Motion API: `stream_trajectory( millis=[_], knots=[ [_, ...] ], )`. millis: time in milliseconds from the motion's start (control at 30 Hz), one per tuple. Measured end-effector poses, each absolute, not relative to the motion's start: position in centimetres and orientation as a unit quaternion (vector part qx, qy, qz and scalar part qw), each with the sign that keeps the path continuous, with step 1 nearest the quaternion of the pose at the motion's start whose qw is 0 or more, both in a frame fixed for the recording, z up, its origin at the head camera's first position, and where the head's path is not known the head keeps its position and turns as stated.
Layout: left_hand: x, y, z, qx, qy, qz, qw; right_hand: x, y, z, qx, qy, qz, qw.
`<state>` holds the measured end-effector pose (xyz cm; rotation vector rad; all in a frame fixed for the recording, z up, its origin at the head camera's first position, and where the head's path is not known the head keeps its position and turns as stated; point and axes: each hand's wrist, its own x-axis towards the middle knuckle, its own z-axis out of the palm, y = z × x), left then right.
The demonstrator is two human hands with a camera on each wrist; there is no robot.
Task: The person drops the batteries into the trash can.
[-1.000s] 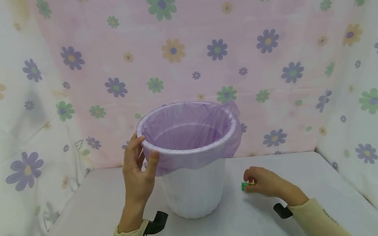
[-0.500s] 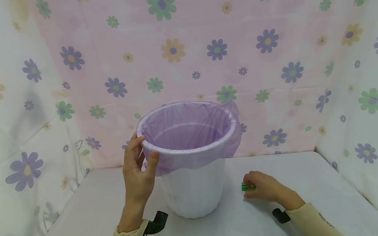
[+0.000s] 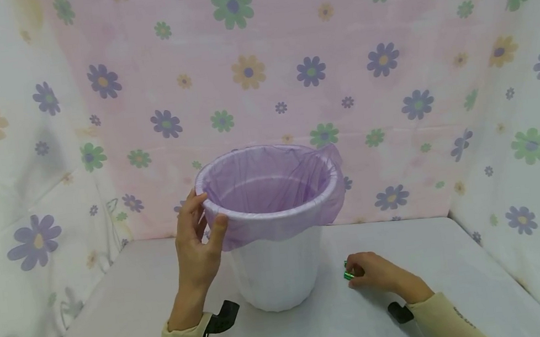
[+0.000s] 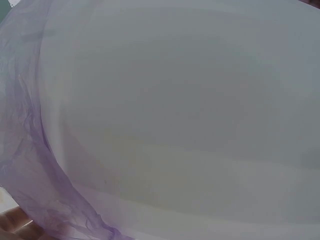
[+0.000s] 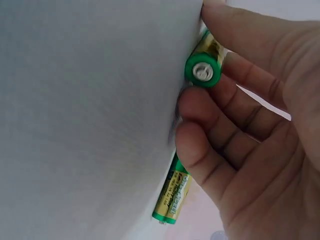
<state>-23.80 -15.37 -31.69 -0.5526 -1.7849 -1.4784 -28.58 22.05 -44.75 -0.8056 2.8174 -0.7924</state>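
Observation:
A white trash bin [image 3: 277, 273] stands upright, lined with a purple bag [image 3: 277, 229] folded over its rim. My left hand [image 3: 197, 254] holds the bin's left side at the lined rim, thumb in front and fingers behind. Low over the table to the right, my right hand [image 3: 379, 273] curls its thumb and fingers around a green-and-gold battery [image 5: 205, 62]. A second battery [image 5: 172, 195] lies beside the fingertips, apart from the first. Part of the near battery is hidden by the fingers. Bin wall fills most of the left wrist view.
The white-covered table [image 3: 408, 241] runs to a pink flowered back cloth [image 3: 275, 34]. White flowered cloths [image 3: 16, 180] hang at both sides. Black wrist mounts [image 3: 222, 317] sit at both cuffs.
My right hand has moved slightly lower in the head view, and the two batteries now show farther apart at its fingertips. My left hand and the bin stay still.

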Motion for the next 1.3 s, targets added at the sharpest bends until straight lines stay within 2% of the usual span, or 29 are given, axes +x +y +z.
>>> stream_trajectory(
  millis=[767, 1300],
  knots=[
    [-23.8, -15.4, -31.9, -0.213, -0.698, -0.578, 0.367, -28.2, 22.1, -44.8, -0.283, 0.91, -0.292, 0.079],
    [-24.0, -15.4, -31.7, -0.215, -0.695, -0.578, 0.37, -26.0, 22.6, -37.4, -0.32, 0.906, -0.273, 0.044]
  ],
)
